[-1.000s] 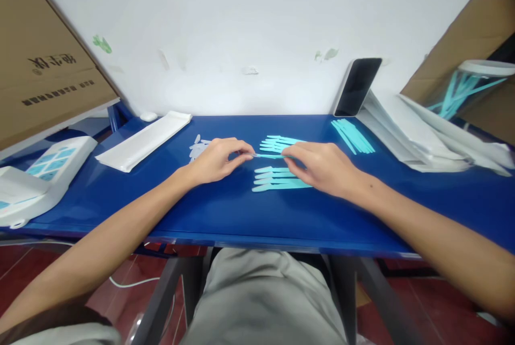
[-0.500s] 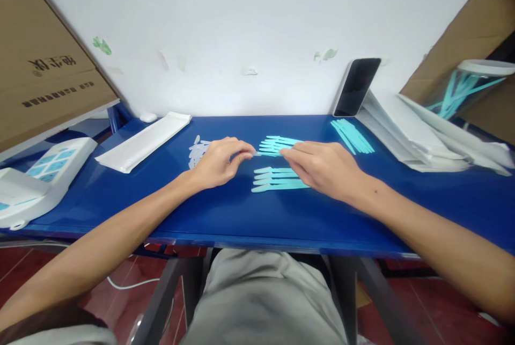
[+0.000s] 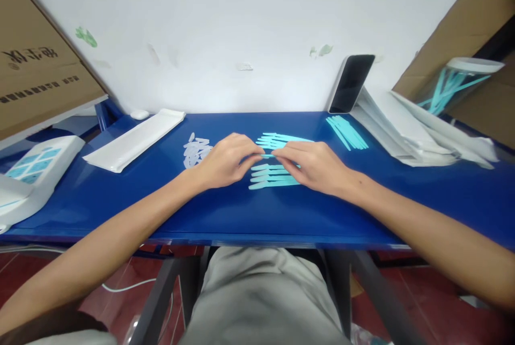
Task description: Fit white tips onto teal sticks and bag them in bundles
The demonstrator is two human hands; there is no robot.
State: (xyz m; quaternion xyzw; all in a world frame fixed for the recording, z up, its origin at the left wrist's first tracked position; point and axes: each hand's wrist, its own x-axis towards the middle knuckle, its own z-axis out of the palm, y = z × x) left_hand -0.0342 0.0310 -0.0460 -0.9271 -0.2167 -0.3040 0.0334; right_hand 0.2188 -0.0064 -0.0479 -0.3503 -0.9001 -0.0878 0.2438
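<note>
My left hand (image 3: pixel 229 160) and my right hand (image 3: pixel 316 165) meet over the middle of the table, both in a pinch. Between their fingertips runs a slim teal eyebrow razor (image 3: pixel 267 156), its right part in my right fingers. The left fingers close around its left end, where the small clear cap is mostly hidden. Just in front lies a row of several teal razors with pale covered ends (image 3: pixel 267 178). Behind the hands is a loose group of teal razors (image 3: pixel 277 138), partly covered by the right hand. Loose clear caps (image 3: pixel 195 153) lie in a pile left of my left hand.
Another bundle of teal razors (image 3: pixel 347 132) lies at the back right, below a leaning phone (image 3: pixel 351 85). White packets (image 3: pixel 418 133) and a tub of teal sticks (image 3: pixel 454 85) stand right. At left are a white tray (image 3: pixel 134 141), a white device (image 3: pixel 44 168) and a cardboard box (image 3: pixel 40 60).
My hands have come closer together, and the gap between their fingertips has narrowed with the razor between them. The whole view has shifted slightly.
</note>
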